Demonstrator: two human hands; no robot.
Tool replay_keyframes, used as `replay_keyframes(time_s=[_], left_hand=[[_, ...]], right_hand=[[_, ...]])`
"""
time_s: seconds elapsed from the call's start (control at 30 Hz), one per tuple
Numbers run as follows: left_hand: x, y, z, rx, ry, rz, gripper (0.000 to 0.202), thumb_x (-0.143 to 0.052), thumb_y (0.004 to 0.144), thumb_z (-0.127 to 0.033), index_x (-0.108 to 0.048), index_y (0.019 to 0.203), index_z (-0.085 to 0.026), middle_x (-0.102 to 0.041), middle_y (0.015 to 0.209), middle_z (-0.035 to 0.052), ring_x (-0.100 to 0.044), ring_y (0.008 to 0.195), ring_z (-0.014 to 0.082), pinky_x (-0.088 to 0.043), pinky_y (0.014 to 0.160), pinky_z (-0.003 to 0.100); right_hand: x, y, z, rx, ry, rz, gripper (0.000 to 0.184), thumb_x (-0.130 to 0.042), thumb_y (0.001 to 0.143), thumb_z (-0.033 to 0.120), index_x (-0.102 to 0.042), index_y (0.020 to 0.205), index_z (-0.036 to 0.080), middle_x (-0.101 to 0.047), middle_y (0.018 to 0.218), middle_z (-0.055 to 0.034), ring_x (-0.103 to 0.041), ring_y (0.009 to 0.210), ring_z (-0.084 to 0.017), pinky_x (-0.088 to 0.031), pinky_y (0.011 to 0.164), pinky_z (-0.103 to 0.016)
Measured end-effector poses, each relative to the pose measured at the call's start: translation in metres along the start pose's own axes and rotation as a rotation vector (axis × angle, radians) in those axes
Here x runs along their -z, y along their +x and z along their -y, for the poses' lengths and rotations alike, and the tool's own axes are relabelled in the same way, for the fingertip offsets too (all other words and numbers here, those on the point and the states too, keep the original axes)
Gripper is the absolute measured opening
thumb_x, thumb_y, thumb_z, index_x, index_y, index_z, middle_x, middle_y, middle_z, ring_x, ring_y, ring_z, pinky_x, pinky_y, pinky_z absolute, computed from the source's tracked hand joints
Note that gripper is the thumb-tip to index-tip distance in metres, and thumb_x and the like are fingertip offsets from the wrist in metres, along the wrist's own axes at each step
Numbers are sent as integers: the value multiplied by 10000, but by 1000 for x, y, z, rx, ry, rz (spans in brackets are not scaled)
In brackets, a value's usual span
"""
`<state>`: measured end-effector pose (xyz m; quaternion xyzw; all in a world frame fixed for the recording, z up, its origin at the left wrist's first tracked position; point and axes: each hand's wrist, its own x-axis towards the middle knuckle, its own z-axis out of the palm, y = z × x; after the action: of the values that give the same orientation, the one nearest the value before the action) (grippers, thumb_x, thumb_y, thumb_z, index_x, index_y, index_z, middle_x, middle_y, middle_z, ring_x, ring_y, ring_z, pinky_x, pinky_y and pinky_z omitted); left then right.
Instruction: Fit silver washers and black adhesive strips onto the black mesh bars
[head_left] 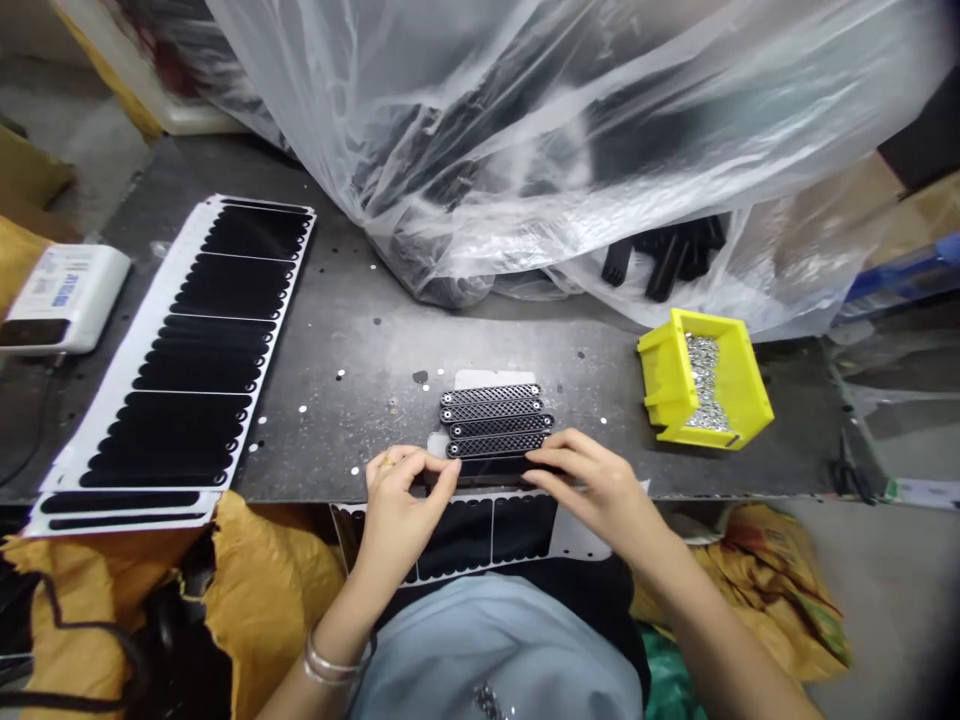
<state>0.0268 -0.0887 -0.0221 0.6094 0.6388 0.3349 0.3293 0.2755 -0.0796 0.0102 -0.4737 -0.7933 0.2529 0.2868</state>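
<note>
Both forearms angle inward toward the front edge of the dark grey metal tabletop [375, 370]. The curled left hand [401, 500] pinches the left end of a long, smooth black bar [491, 468]; the right hand [592, 480], thumb and forefinger narrowly spaced, holds its right end, just before the black lattice-patterned, round-ended bars [499, 424]

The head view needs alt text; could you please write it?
A person's left hand and right hand touch a slim black strip beside black latticed bars on a dark grey tabletop. To the right is a yellow plastic bin of small silvery pieces.
</note>
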Motion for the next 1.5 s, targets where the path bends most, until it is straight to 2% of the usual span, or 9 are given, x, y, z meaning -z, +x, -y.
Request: replay_keyframes(time_s=[0.1,0.4,0.53,0.73,0.87,0.97,1.1,1.27,1.5], left_hand=[[1,1,0,18,0,5,244,-693,873,-424,-705,691,-262,-695,764,-27,-651,847,207,-323,1035,442],[4,4,3,-60,88,-16,271,-683,899,-433,-691,699,-251,-715,755,-21,-659,810,201,-394,995,436],[-6,-18,2,-350,125,-175,77,-701,924,-223,-685,851,-243,-734,828,-6,-674,837,185,-464,925,392],[-49,-43,18,-805,112,57,323,-641,940,-87,-663,1223,-241,-764,1086,67,-714,1064,215,-576,950,377],[-65,-38,32,-889,134,9,362,-625,960,-87,-638,1290,-235,-768,1083,64,-722,1088,217,-603,942,371],[-69,-40,30,-897,108,7,339,-608,966,-76,-647,1274,-210,-768,1053,70,-721,1074,214,-599,945,366],[-52,-40,11,-821,31,4,307,-633,947,-95,-667,1208,-252,-770,1004,38,-725,997,197,-575,921,361],[1,-6,0,-273,158,-202,60,-669,951,-249,-724,971,-260,-772,943,20,-682,980,227,-464,969,421],[16,17,8,-9,12,51,189,-630,958,-379,-785,884,-299,-792,890,-7,-682,940,228,-406,1003,437]], right_hand=[[8,-10,-18,-120,170,-26,108,-678,979,249,-766,1040,235,-701,941,-46,-673,786,-153,-551,645,-267],[2,-18,-21,17,67,-158,180,-626,998,205,-761,1109,247,-642,968,-62,-645,807,-157,-567,712,-294],[-4,-53,-13,-53,-53,-268,274,-597,1006,166,-704,1245,246,-611,979,-75,-655,859,-182,-590,779,-318],[-36,-78,-24,48,-119,-166,330,-609,999,167,-670,1315,237,-622,1049,-99,-612,880,-194,-571,750,-335],[-9,-82,-26,-78,258,-11,73,-683,970,263,-729,921,236,-597,1008,-61,-633,952,-196,-575,851,-367],[25,-80,-19,-218,672,8,190,-670,976,407,-619,923,232,-600,1058,-58,-684,970,-205,-596,916,-432],[31,-42,-1,-209,581,-149,151,-654,986,305,-613,1127,271,-571,1069,-42,-643,779,-133,-609,721,-312],[-20,26,9,168,27,-82,261,-568,1029,187,-692,1252,241,-699,1074,-81,-665,943,-182,-559,840,-353],[-40,53,0,267,79,73,103,-651,999,233,-750,995,207,-744,1014,-68,-634,907,-184,-535,840,-365]])
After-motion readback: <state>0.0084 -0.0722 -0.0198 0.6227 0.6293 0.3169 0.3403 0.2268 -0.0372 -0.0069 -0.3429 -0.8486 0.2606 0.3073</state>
